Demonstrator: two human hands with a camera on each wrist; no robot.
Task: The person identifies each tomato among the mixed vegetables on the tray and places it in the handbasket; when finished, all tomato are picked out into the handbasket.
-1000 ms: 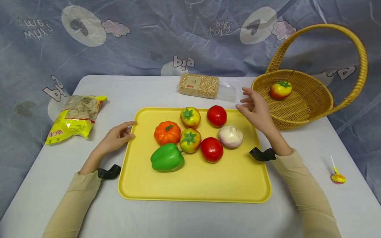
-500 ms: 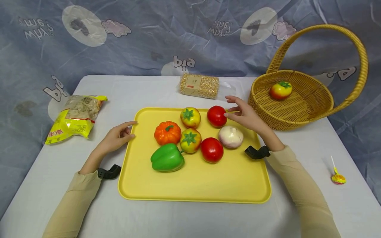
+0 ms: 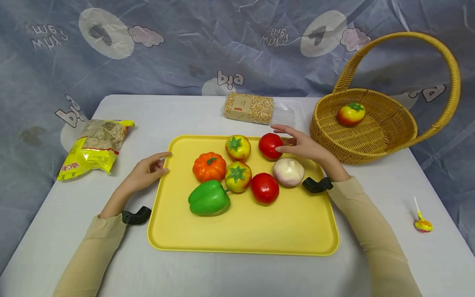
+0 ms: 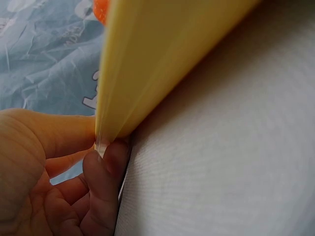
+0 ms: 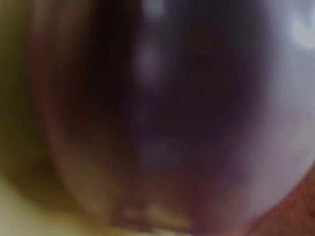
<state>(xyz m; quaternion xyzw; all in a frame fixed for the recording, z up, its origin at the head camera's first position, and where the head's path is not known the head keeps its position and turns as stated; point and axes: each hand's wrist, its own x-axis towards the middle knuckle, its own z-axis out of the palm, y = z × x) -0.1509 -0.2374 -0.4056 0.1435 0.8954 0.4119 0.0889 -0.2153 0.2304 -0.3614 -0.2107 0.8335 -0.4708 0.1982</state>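
Note:
My left hand (image 3: 148, 171) holds the left rim of a yellow tray (image 3: 237, 235). In the left wrist view, its fingertips meet at the rim. Over the tray's far right, my right hand (image 3: 302, 144) surrounds a red tomato (image 3: 268, 145), thumb overlapping its near side, index finger stretched past its far side. Just in front lies a garlic bulb (image 3: 288, 172), a close blur in the right wrist view. The tray also bears a second tomato (image 3: 265, 189), an orange pumpkin (image 3: 209, 167), a green bell pepper (image 3: 209, 199) and two yellow-red fruits (image 3: 238, 148) with green leafy tops.
A wicker basket (image 3: 334, 144) with a tall handle stands at the back right, one yellow-red fruit (image 3: 351, 114) inside. Behind the tray lies a bag of grains (image 3: 256, 109). A yellow snack bag (image 3: 96, 146) sits left, a lollipop (image 3: 423, 225) right.
My right hand has moved left from beside the basket to the far red tomato, its thumb now over the tomato's near side. The left hand has kept its place at the tray rim.

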